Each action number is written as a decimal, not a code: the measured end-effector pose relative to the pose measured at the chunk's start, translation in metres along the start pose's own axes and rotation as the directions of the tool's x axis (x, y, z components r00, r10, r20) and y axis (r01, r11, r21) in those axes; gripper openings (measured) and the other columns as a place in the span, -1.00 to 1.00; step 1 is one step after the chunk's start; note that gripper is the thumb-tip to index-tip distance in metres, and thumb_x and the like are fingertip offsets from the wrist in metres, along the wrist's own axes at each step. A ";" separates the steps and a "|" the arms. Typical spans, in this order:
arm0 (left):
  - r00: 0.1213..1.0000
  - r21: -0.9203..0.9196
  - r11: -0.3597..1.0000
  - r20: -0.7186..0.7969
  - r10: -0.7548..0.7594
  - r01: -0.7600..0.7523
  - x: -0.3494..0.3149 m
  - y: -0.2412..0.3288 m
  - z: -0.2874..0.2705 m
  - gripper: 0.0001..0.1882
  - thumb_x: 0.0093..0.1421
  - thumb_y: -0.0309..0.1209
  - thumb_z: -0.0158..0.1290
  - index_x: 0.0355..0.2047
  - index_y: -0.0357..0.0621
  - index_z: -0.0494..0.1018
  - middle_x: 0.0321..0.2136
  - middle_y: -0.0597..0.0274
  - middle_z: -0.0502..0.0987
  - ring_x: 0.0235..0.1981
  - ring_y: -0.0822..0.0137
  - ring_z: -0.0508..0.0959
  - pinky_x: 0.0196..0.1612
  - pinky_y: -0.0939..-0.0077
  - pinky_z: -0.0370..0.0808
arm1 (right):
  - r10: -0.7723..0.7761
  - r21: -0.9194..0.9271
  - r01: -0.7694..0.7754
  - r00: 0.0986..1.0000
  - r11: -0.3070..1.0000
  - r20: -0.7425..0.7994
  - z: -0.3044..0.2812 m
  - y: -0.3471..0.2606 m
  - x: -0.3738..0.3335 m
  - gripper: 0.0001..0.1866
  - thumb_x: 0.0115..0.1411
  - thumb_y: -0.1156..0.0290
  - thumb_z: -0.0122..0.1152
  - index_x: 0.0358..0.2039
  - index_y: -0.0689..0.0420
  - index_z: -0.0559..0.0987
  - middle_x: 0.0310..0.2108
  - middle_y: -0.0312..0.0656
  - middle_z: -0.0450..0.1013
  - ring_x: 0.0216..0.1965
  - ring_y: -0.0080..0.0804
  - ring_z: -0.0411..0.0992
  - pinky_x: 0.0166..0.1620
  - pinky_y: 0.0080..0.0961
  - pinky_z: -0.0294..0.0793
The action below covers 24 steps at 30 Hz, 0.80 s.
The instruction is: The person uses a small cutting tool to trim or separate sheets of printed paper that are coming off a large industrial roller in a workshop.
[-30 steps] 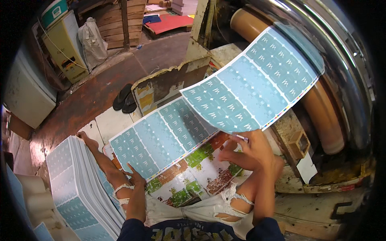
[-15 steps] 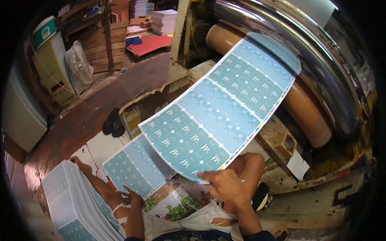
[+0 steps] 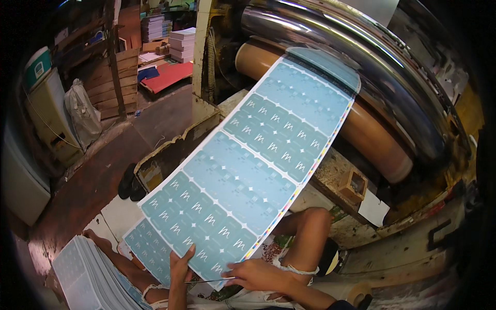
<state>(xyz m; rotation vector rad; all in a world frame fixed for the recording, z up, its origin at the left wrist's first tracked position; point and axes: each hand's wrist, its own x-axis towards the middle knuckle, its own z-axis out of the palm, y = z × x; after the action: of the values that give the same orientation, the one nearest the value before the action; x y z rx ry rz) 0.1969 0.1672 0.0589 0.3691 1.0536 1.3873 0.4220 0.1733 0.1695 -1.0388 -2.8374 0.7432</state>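
A long printed sheet (image 3: 235, 170), teal and pale blue with a glossy surface, slopes down from the rollers towards me. My left hand (image 3: 181, 266) grips its near edge, thumb on top. At the near right corner is my right hand (image 3: 256, 274), closed round a thin, blade-like metal tool (image 3: 209, 281) that points left along the edge. Its handle is hidden in the fingers. Under the long sheet, another printed sheet (image 3: 147, 250) shows at the left. A tall stack of similar sheets (image 3: 77, 276) stands beside my left leg.
Ahead is a machine with a shiny metal roller (image 3: 330, 46) and a brown roller (image 3: 385, 142). A small wooden box (image 3: 353, 185) sits on its ledge at the right. Dark footwear (image 3: 132, 183) lies on the floor. Paper stacks (image 3: 182, 45) stand farther back.
The long sheet's near end has come down and closer to me. My left hand has moved from the lower sheet onto its edge; my right hand is lower, with the metal tool now showing.
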 end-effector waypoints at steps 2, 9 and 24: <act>0.999 -0.056 0.998 -0.029 0.032 -0.034 -0.010 0.001 -0.013 -0.48 0.12 -0.62 0.13 0.08 -0.38 0.22 -0.14 0.01 0.47 -0.14 0.16 0.54 -0.06 0.31 0.55 | -0.271 0.564 0.195 0.961 0.802 0.054 -0.019 0.021 0.008 -0.68 0.14 0.38 0.19 -0.07 0.14 0.54 -0.37 -0.06 0.49 -0.45 -0.27 0.51 -0.40 -0.39 0.53; 0.987 0.062 0.985 -0.026 0.161 -0.159 -0.016 0.054 -0.102 -0.37 0.14 -0.58 0.12 0.16 -0.39 0.08 -0.06 -0.08 0.42 -0.10 0.15 0.52 -0.03 0.32 0.51 | 0.533 0.690 0.025 0.615 0.724 -0.582 -0.152 0.151 -0.013 -0.72 0.26 0.34 0.10 -0.09 0.24 0.51 -0.41 -0.20 0.52 -0.62 -0.58 0.42 -0.57 -0.66 0.43; 0.974 0.258 0.947 -0.074 0.214 -0.188 -0.047 0.074 -0.216 -0.40 0.09 -0.55 0.15 0.13 -0.36 0.19 -0.09 0.03 0.47 -0.16 0.23 0.54 -0.07 0.38 0.51 | 0.665 0.712 0.035 0.329 0.701 -0.670 -0.161 0.302 0.007 -0.71 0.32 0.19 0.02 -0.26 0.16 0.51 -0.54 -0.26 0.46 -0.66 -0.58 0.40 -0.61 -0.63 0.40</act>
<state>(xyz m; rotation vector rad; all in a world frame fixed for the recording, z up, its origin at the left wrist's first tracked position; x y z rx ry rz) -0.0082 0.0640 0.0199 0.6111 1.3093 1.4689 0.6281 0.4468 0.1769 -1.3331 -1.2399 0.7008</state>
